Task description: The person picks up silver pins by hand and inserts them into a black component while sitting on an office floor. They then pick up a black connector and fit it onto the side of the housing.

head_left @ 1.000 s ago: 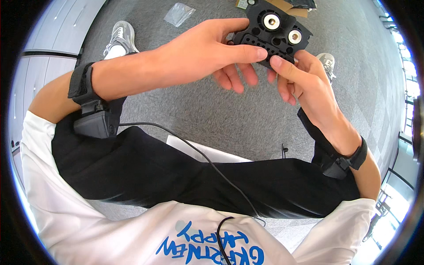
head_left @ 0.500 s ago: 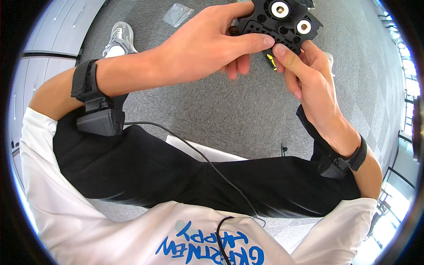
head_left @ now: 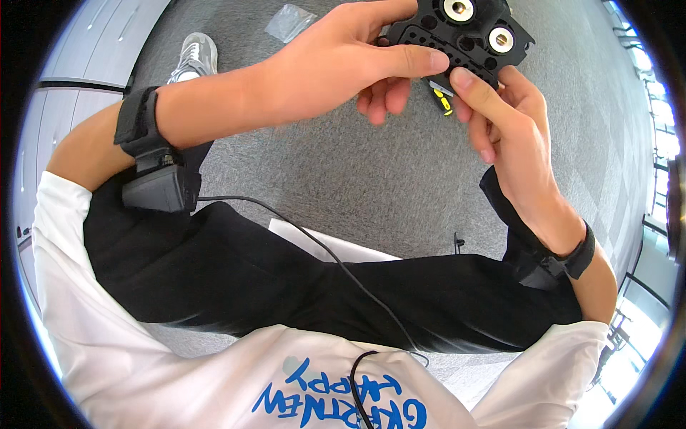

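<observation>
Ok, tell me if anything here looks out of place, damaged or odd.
Nothing looks damaged. The left hand and right hand hold a black perforated part with two round metal inserts. A small yellow piece shows under it by the right fingers. A clear plastic bag lies loose on the grey carpet.

Office-like interior: grey carpet floor (head_left: 386,179), pale cabinet panels (head_left: 71,79) at left, window wall (head_left: 661,143) at right, clear plastic bag (head_left: 289,23) on carpet.
</observation>
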`<action>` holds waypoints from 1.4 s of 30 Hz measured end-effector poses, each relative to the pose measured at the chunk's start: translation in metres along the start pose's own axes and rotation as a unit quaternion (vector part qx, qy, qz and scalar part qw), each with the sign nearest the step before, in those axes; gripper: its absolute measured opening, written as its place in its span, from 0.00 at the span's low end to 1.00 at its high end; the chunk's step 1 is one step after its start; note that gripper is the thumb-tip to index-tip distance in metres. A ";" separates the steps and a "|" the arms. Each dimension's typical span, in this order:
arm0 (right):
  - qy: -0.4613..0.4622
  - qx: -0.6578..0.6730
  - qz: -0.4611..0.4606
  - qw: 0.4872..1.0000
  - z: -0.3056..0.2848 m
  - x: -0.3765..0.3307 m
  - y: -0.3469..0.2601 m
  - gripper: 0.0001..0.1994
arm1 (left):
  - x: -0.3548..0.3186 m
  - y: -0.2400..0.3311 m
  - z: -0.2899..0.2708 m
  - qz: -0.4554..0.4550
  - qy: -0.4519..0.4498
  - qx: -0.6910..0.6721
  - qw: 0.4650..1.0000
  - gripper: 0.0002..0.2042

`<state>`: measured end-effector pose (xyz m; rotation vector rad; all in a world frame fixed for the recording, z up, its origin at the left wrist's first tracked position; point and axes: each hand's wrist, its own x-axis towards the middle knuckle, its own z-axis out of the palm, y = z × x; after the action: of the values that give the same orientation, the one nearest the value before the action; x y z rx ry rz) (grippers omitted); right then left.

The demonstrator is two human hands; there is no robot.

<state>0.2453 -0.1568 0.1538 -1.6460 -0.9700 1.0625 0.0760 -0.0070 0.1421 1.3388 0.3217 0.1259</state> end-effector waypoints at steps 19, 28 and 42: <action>-0.039 0.003 -0.025 0.999 -0.008 -0.005 0.001 0.18 | 0.001 -0.005 0.007 0.037 0.030 0.184 0.982 0.18; -0.069 0.017 0.019 0.997 -0.009 -0.003 0.003 0.23 | 0.001 -0.008 0.009 -0.003 0.025 0.123 0.992 0.23; -0.048 0.038 0.067 0.996 -0.012 0.000 0.006 0.23 | 0.001 -0.002 0.007 -0.069 0.002 0.149 0.986 0.31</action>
<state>0.2570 -0.1618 0.1506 -1.6290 -0.8794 1.2628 0.0785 -0.0136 0.1410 1.6077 0.4485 -0.0370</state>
